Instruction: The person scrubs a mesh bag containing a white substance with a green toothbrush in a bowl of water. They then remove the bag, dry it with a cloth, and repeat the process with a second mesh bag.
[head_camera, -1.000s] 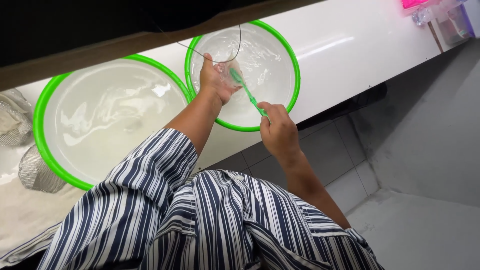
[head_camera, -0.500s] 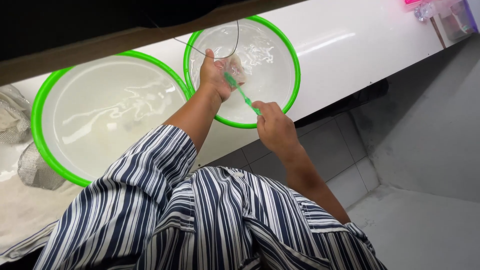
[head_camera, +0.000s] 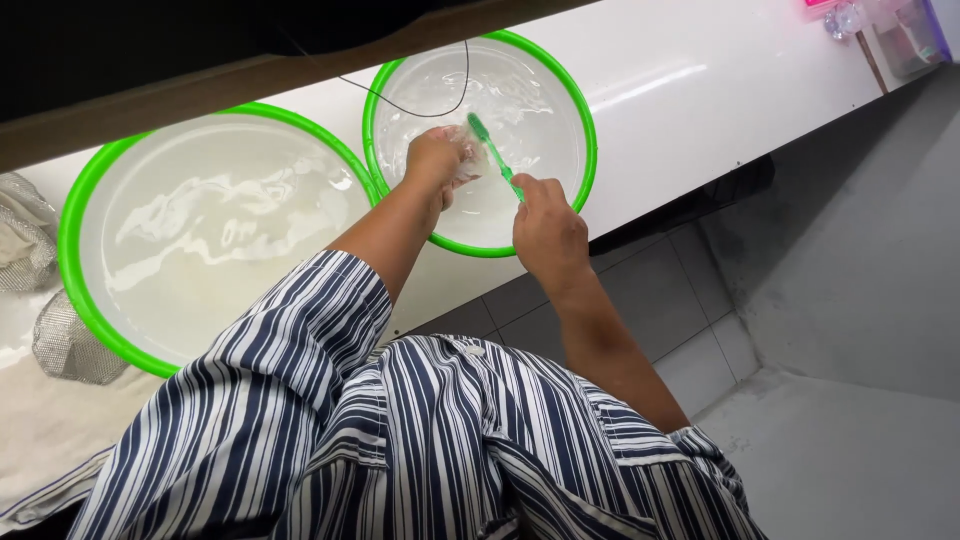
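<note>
The left hand (head_camera: 435, 160) reaches over the smaller basin (head_camera: 585, 150), a round white one with a bright green rim that holds water. Its fingers are closed around a small clear thing (head_camera: 466, 165), held just above or at the water; it is see-through and partly hidden by the hand, so what it is cannot be told for sure. The right hand (head_camera: 545, 225) sits nearer, over the near rim of the same basin, with its fingers gripped tight on the handle of a green toothbrush (head_camera: 492, 155). The brush slants up and to the left, and its head lies against the clear thing in the left hand.

Just to the left stands a larger basin (head_camera: 75, 230) of the same kind, also filled with water, its rim touching or almost touching the smaller one. Both rest on a white worktop (head_camera: 700, 100). At the far left edge lies a piece of metal mesh (head_camera: 60, 335) on a pale cloth (head_camera: 50, 430). A thin dark wire (head_camera: 420, 105) loops over the far part of the smaller basin. The person wears a blue and white striped shirt (head_camera: 400, 450).
</note>
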